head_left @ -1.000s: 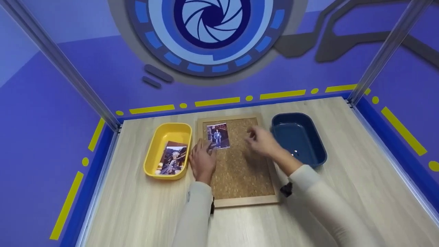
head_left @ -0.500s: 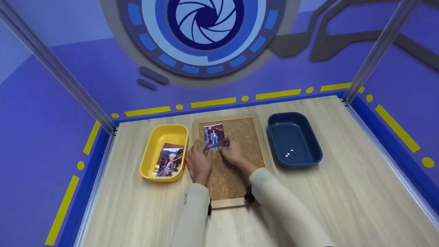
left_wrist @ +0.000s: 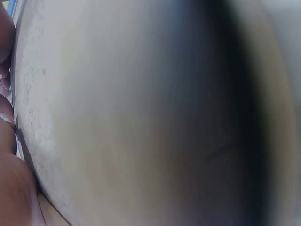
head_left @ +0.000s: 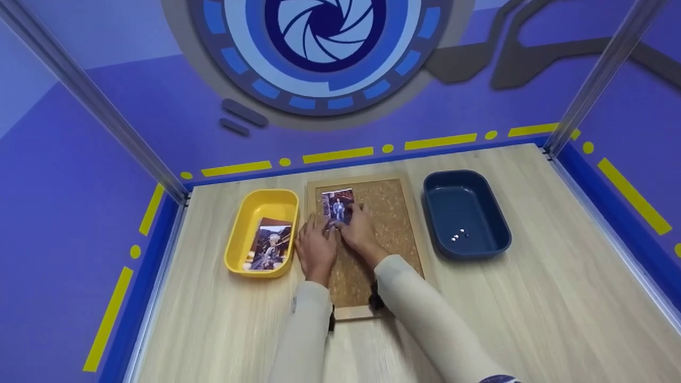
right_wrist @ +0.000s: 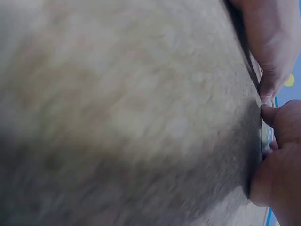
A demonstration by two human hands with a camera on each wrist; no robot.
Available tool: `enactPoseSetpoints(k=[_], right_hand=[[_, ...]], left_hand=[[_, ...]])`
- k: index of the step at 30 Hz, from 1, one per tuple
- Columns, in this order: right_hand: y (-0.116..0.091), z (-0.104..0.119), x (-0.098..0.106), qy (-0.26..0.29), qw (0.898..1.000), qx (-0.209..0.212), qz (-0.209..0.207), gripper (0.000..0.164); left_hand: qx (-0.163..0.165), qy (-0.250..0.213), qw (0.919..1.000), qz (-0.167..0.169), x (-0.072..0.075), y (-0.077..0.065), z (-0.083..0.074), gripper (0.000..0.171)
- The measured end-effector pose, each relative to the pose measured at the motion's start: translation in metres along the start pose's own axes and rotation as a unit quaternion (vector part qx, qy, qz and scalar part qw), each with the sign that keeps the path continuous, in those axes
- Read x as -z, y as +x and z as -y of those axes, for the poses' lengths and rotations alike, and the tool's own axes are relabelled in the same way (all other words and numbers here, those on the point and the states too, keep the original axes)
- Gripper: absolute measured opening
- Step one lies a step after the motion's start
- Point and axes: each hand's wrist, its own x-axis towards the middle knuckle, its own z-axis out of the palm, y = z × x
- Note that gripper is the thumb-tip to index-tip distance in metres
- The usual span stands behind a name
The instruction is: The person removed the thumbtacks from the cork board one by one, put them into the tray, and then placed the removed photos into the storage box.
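A photo [head_left: 337,205] of a standing person lies on the upper left of a wood-framed cork board [head_left: 391,223]. My left hand [head_left: 317,246] rests on the board's left side, fingers stretched forward, its thumb touching the photo's lower edge. With thumb and fingers curled, my right hand [head_left: 360,232] holds the photo at its lower right. Thumb tips nearly meet in the right wrist view, where the right hand [right_wrist: 284,155] stays low over the cork. The fingertips hide the photo's lower edge. Most of the left wrist view is blurred.
Left of the board stands a yellow tray [head_left: 262,197] with another photo [head_left: 271,247] lying on top inside. A dark blue tray [head_left: 463,207] on the right holds several small shiny pieces [head_left: 458,234]. Printed walls [head_left: 372,127] enclose the wooden table [head_left: 223,319] behind and at both sides.
My right hand has moved left from beside the blue tray to the photo's lower right corner. The left hand keeps its place at the board's left side.
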Motion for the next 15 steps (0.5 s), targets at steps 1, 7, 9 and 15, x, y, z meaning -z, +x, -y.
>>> enactPoseSetpoints(k=[1, 7, 9, 15], right_hand=[[0.002, 0.001, 0.0, 0.002, 1.0, -0.007, -0.007, 0.065], [0.007, 0.003, 0.002, 0.011, 0.999, -0.046, -0.007, 0.077], [0.008, 0.005, 0.004, 0.014, 0.998, -0.059, 0.002, 0.077], [0.012, 0.008, 0.013, -0.006, 0.997, -0.07, 0.021, 0.063]], left_hand=[[0.0, -0.001, 1.0, 0.0, 0.0, 0.0, -0.001, 0.039], [0.011, 0.008, 0.9999, 0.007, 0.001, 0.0, -0.002, 0.039], [0.013, 0.01, 0.9998, 0.009, 0.001, 0.0, -0.002, 0.039], [0.02, 0.016, 0.9996, 0.013, 0.0, 0.002, -0.005, 0.038]])
